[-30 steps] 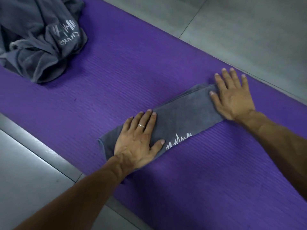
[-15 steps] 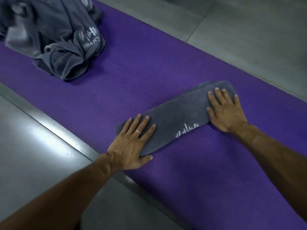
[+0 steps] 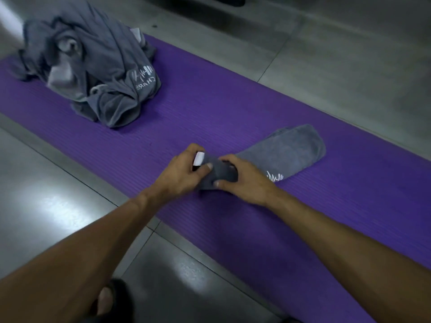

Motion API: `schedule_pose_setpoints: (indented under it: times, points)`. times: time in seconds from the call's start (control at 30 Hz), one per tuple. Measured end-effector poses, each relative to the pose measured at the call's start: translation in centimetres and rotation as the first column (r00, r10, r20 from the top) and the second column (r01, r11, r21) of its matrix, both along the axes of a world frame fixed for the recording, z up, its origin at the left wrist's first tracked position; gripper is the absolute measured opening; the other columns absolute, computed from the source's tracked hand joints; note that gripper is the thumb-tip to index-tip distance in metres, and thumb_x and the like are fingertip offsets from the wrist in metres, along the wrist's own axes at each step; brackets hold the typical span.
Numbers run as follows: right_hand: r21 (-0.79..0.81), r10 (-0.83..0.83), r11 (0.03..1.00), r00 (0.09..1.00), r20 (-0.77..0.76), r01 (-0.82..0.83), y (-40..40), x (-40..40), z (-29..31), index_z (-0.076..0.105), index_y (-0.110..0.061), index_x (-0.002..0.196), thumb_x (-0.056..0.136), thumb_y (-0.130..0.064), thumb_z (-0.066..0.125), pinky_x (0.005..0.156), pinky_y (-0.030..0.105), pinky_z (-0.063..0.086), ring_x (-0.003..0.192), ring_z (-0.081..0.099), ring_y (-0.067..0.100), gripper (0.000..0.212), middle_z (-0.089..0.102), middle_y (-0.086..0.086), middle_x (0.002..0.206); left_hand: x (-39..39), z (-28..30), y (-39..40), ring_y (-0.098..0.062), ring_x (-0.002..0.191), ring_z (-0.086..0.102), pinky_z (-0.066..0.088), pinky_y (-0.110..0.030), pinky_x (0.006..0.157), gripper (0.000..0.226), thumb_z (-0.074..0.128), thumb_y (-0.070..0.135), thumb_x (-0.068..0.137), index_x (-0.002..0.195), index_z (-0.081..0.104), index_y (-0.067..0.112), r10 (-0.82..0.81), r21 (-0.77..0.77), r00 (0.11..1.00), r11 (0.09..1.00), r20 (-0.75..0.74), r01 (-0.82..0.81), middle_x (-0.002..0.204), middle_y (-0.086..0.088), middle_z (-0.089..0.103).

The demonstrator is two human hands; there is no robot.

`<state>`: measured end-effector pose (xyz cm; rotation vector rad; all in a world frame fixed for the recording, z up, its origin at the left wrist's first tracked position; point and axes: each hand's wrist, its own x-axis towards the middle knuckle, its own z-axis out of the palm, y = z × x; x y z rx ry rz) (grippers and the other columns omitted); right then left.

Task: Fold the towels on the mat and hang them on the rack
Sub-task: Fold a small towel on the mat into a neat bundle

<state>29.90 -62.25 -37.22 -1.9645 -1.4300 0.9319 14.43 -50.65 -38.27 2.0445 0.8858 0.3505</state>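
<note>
A grey towel (image 3: pixel 286 152), folded into a long narrow strip with a white logo near its front edge, lies on the purple mat (image 3: pixel 210 113). My left hand (image 3: pixel 180 173) grips the strip's near-left end, where a white label shows between the fingers. My right hand (image 3: pixel 245 180) grips the same bunched end right beside it, thumb on top. That end is lifted a little off the mat. A pile of unfolded grey towels (image 3: pixel 93 66) sits at the mat's far left. No rack is in view.
Grey tiled floor (image 3: pixel 338 54) surrounds the mat. My foot in a dark sandal (image 3: pixel 109 299) stands on the floor at the bottom edge. A dark object (image 3: pixel 227 0) lies at the top edge.
Both hands were pressing flat on the strip's two ends. Now the right hand has come across to the left end, and both hands grip and gather it. The view has tilted up.
</note>
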Motion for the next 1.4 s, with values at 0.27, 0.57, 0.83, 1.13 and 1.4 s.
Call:
schedule_pose_setpoints:
  times: [0.27,0.57,0.83,1.13,1.4]
  points:
    - [-0.113,-0.493,0.865,0.784,-0.378,0.489,-2.9,4.1,1.0,0.062,-0.006,0.107,0.093,-0.028,0.062,0.090,0.041,0.053,0.099,0.067,0.027,0.026,0.071,0.011,0.101,4.4,1.8,-0.4,-0.012,0.084,0.061,0.045,-0.030,0.081,0.063,0.076,0.062,0.057,0.098,0.066,0.015,0.221,-0.652,0.946,0.758,0.236,-0.014,0.088,0.000,0.067]
    - [-0.256,-0.521,0.769,0.344,-0.781,0.585,-8.3,6.8,1.8,0.061,-0.002,0.122,0.079,-0.026,0.069,0.080,0.032,0.058,0.104,0.068,0.025,0.050,0.070,0.014,0.113,10.0,-0.3,-6.5,-0.010,0.088,0.069,0.053,-0.022,0.077,0.022,0.065,0.038,0.089,0.092,0.071,0.017,-0.117,-0.545,0.988,0.824,0.105,0.155,0.092,0.001,0.074]
    - [-0.080,-0.667,0.593,0.434,-0.605,0.801,-6.9,12.5,1.8,0.065,-0.012,0.092,0.085,-0.015,0.072,0.072,0.030,0.055,0.082,0.066,0.020,0.011,0.071,0.009,0.091,11.6,-1.4,-6.8,-0.002,0.100,0.065,0.053,-0.019,0.086,0.045,0.081,0.028,0.077,0.117,0.062,0.024,-0.229,-0.462,0.964,0.846,0.132,0.264,0.105,0.011,0.071]
    - [0.005,-0.772,0.567,0.533,-0.345,0.824,-2.5,18.1,-1.8,0.063,-0.017,0.088,0.081,-0.023,0.077,0.071,0.027,0.053,0.079,0.062,0.014,0.017,0.067,0.000,0.085,11.9,-4.2,-6.6,-0.024,0.092,0.064,0.050,-0.035,0.080,0.039,0.072,0.039,0.083,0.110,0.053,0.017,-0.085,-0.178,0.996,0.981,-0.029,0.079,0.091,0.004,0.064]
    - [0.075,-0.694,0.719,0.709,0.128,0.691,-2.0,18.7,-4.8,0.056,-0.019,0.086,0.083,-0.045,0.069,0.080,0.040,0.051,0.088,0.061,0.025,0.029,0.064,0.001,0.085,12.5,-3.8,-9.2,-0.026,0.109,0.055,0.036,-0.039,0.095,0.071,0.063,0.043,0.086,0.144,0.028,0.022,-0.017,0.205,0.982,0.977,-0.187,0.056,0.118,-0.006,0.061]
